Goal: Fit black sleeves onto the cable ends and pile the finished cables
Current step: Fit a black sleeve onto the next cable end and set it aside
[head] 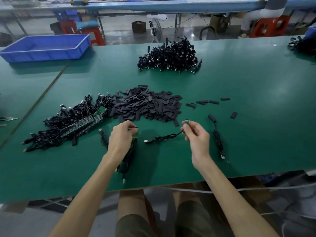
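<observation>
Sleeve heap [147, 105] lies just beyond both hands: right hand [196, 136] pinches a cable [164, 138] by its end, left hand [121, 136] pinches a thin black strip [134, 127].

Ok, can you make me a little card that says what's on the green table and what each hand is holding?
table: green worktable
left hand: pinches a black sleeve
right hand: pinches the board end of a cable
middle: sleeve pile
left: cables with bare green boards
far: cable pile, likely the finished ones
far left: blue tray
</observation>
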